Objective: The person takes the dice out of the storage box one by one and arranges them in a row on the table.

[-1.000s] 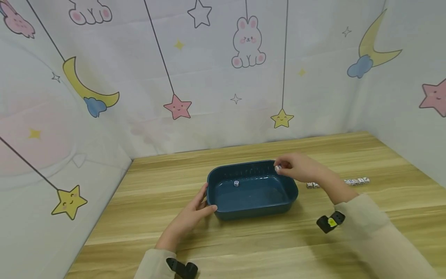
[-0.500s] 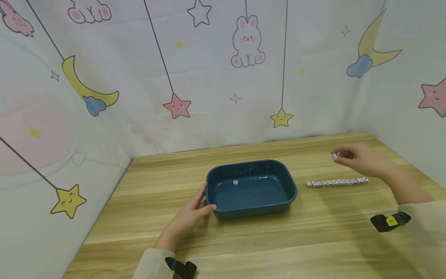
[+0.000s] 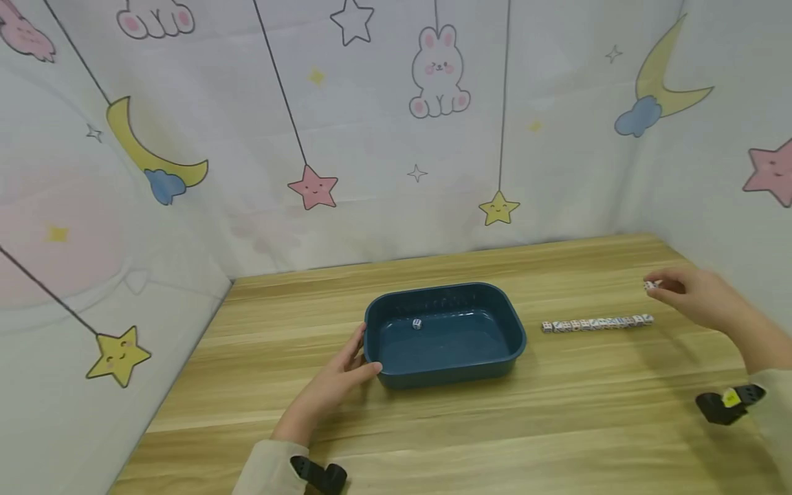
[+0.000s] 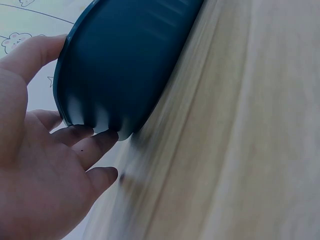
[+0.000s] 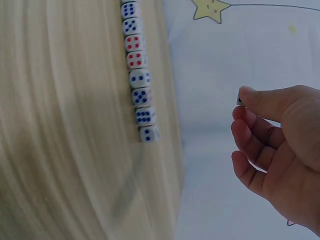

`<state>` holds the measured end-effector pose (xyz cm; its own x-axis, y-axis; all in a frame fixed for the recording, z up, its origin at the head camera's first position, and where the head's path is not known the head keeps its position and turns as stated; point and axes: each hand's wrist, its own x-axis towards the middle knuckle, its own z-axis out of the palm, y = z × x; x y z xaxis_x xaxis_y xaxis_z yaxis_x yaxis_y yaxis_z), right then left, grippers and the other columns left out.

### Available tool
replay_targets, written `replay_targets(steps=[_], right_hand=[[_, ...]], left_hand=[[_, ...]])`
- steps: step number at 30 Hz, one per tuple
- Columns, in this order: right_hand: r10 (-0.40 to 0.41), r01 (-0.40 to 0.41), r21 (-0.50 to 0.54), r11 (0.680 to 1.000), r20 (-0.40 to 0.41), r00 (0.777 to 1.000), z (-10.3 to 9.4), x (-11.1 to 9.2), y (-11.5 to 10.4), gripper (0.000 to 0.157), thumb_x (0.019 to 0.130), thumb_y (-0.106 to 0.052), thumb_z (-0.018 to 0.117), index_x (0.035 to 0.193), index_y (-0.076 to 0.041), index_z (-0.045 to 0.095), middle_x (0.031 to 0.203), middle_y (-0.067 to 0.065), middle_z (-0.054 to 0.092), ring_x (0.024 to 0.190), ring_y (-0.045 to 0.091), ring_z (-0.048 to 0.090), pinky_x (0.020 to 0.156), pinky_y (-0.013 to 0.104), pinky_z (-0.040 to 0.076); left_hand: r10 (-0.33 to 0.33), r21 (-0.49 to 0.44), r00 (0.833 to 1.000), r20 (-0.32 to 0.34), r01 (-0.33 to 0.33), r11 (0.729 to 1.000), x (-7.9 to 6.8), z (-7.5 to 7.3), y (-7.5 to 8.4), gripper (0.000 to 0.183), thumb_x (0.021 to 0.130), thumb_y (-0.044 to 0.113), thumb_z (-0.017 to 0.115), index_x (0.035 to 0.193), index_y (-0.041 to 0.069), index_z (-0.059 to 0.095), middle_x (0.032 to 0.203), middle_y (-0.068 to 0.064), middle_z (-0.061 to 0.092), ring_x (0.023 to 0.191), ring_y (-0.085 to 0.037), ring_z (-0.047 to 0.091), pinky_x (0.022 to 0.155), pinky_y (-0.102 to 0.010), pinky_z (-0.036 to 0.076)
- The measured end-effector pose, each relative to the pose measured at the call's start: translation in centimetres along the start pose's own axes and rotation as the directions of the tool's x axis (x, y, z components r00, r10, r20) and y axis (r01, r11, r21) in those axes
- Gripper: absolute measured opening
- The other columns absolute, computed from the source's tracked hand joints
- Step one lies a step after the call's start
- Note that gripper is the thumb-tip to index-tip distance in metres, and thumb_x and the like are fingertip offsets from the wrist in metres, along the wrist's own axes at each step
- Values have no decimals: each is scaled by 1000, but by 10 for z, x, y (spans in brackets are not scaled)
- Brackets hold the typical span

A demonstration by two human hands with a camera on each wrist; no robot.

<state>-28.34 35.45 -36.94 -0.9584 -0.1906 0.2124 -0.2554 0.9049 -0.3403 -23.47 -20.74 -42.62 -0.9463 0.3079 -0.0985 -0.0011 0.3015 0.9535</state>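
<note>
Between thumb and fingertips, my right hand (image 3: 699, 295) pinches a white die (image 3: 650, 284), raised above the table near the right end of a row of dice. In the right wrist view only a small corner of that die (image 5: 240, 100) shows past the thumb. The row of white dice (image 5: 143, 97), with blue and red dots, lies in a straight line, side by side. My left hand (image 3: 334, 385) grips the left end of a dark blue plastic bin (image 3: 452, 375), thumb at the rim and fingers against its outer wall. One die (image 3: 417, 324) sits inside the bin.
The wood-grain table (image 3: 433, 440) stretches under everything. White cloth (image 3: 371, 137) printed with stars, moons and rabbits hangs behind it and along both sides. The row of dice lies to the right of the bin.
My right hand has carried the die from over the bin's right rim to the right, past the row, which now shows whole. My left hand keeps its grip on the bin.
</note>
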Motion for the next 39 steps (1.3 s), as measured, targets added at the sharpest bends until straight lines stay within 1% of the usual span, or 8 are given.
replay_targets(steps=[3, 8, 11, 16, 21, 27, 35, 39], right_hand=[[10, -9, -30, 999, 39, 999, 8, -1, 13, 33, 97, -16, 58, 115, 11, 60, 91, 19, 66, 85, 36, 62, 70, 49, 50], [10, -4, -70, 998, 84, 996, 20, -3, 30, 26, 93, -8, 59, 110, 12, 60, 84, 16, 66, 77, 31, 62, 67, 48, 49], [8, 0, -67, 998, 116, 993, 24, -4, 38, 25, 90, -2, 56, 108, 15, 58, 81, 18, 65, 75, 33, 61, 66, 49, 49], [32, -20, -84, 996, 135, 990, 32, -6, 46, 24, 93, -6, 57, 106, 13, 60, 80, 16, 64, 74, 32, 61, 68, 52, 49], [4, 7, -97, 995, 118, 993, 38, -8, 50, 18, 91, -4, 60, 101, 10, 63, 77, 15, 66, 72, 33, 62, 68, 53, 49], [5, 7, -84, 996, 140, 990, 39, -7, 50, 18, 90, -2, 60, 102, 11, 62, 79, 18, 66, 76, 38, 63, 70, 56, 49], [16, -2, -84, 996, 159, 987, 39, -6, 47, 19, 90, -2, 59, 102, 12, 61, 78, 16, 64, 75, 35, 62, 69, 54, 49], [17, -4, -90, 996, 147, 989, 40, -6, 46, 18, 89, -1, 59, 101, 12, 61, 76, 15, 64, 73, 32, 61, 67, 53, 49]], left_hand=[[3, 0, 1000, -2, -3, 1000, -1, 0, 0, 82, 94, 24, 62, 156, 25, 9, 162, -7, 12, 143, -32, 27, 114, -53, 22], [9, -8, 1000, 2, -9, 1000, -1, 0, 0, 81, 95, 22, 62, 157, 24, 9, 162, -8, 12, 143, -32, 28, 115, -52, 22], [8, -5, 1000, 3, -8, 1000, -1, -1, 0, 82, 94, 25, 63, 156, 24, 9, 162, -7, 12, 143, -32, 28, 115, -51, 22], [6, 7, 1000, 3, -6, 1000, -1, -1, 0, 82, 94, 27, 63, 156, 25, 9, 162, -7, 11, 143, -31, 28, 115, -52, 22], [11, 9, 1000, 13, -12, 1000, -1, 0, 2, 82, 95, 25, 62, 156, 24, 9, 162, -7, 11, 143, -31, 27, 115, -51, 23], [9, 3, 1000, 12, -9, 1000, -1, 0, 3, 81, 95, 23, 62, 157, 23, 9, 162, -7, 11, 143, -32, 27, 115, -51, 23], [-4, 9, 1000, 7, 4, 1000, -2, 0, 5, 81, 95, 24, 62, 157, 23, 9, 162, -7, 11, 143, -31, 26, 115, -52, 22], [-11, 16, 1000, 4, 11, 1000, -3, 0, 6, 81, 95, 25, 62, 156, 24, 10, 162, -7, 11, 143, -31, 27, 115, -52, 21]])
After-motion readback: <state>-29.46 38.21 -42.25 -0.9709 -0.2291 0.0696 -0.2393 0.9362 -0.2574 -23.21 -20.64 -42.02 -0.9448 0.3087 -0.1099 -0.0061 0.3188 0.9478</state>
